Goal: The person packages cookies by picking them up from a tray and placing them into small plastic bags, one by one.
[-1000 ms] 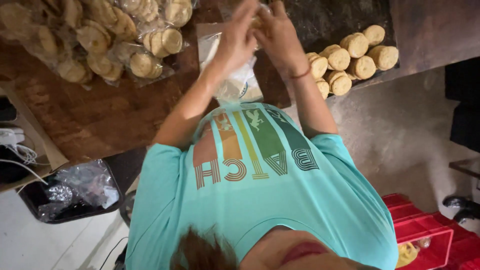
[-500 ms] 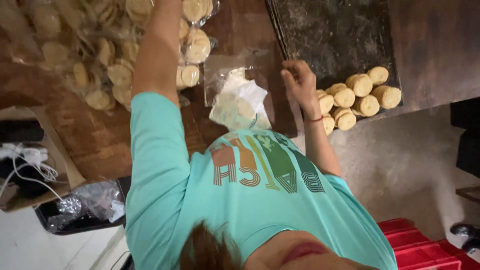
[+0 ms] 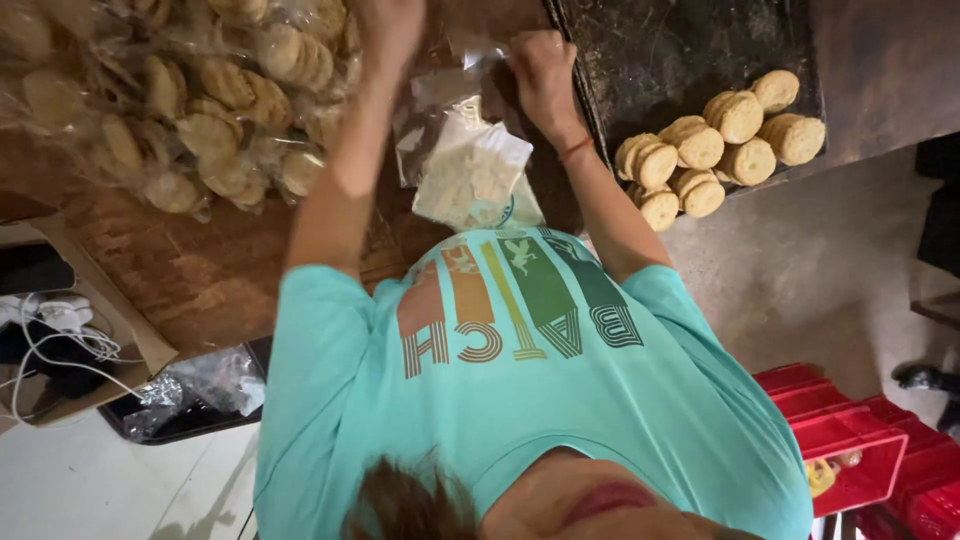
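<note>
The wearer's turquoise shirt fills the near field. At 5 o'clock, red plastic crates (image 3: 850,440) stand on the grey concrete floor (image 3: 800,270). At 8 o'clock, white cables (image 3: 50,325) lie in an open cardboard box. The worn wooden desk (image 3: 210,270) spans the frame beyond. A clear plastic bag (image 3: 470,170) lies on it at centre. The right hand (image 3: 540,75) rests its curled fingers on the bag's top. The left hand (image 3: 390,25) is blurred at 12 o'clock; its grip cannot be determined. Bagged biscuits (image 3: 200,100) lie at 10 o'clock. Loose biscuits (image 3: 720,145) sit on a dark tray (image 3: 660,60) at 2 o'clock.
</note>
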